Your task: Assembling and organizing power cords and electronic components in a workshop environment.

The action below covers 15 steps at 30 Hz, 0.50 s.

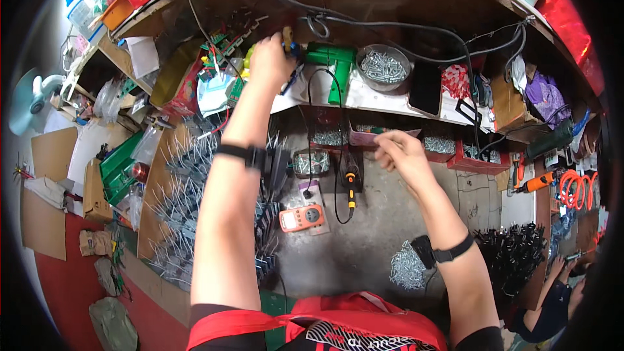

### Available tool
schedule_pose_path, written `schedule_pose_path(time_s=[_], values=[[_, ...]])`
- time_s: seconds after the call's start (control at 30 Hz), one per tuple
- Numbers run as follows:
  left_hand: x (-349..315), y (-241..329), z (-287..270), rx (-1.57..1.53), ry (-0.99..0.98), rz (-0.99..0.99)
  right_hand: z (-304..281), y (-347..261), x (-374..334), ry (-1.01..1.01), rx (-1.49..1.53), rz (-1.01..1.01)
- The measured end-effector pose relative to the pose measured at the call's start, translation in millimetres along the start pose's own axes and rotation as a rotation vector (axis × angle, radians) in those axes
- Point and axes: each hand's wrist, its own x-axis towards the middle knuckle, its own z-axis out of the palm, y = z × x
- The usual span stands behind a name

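Note:
My left hand (pixel 270 62) reaches up onto the white shelf, its fingers curled and partly hidden. Right beside it are a tool with tan and blue parts (pixel 288 42) and something yellow-green (pixel 248 56); what the hand grips, if anything, does not show. A green L-shaped tool (pixel 338 68) lies just to its right. Over the bench, in front of the small bins, hovers my right hand (pixel 404 154), fingers loosely bent and apart, with nothing visible in them. Below it on the left are a yellow and black handled tool (pixel 351 190) and an orange multimeter (pixel 301 218).
On the shelf stand a bowl of screws (pixel 385 68) and a black phone (pixel 426 88). Dark finned parts with wires (pixel 208 201) crowd the left side. Loose screws (pixel 408 266) and black pieces (pixel 511 257) lie at right. Cables hang overhead. Another person (pixel 552 305) is at lower right.

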Motion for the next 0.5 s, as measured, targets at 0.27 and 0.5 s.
schedule_pose_path(time_s=[0.27, 0.5], values=[[45, 12, 34, -0.039, -0.280, 0.152, -90, 52, -96, 0.294, 0.048, 0.134], [64, -21, 51, -0.036, 0.032, 0.100, -100, 91, -154, 0.453, 0.135, 0.308]])
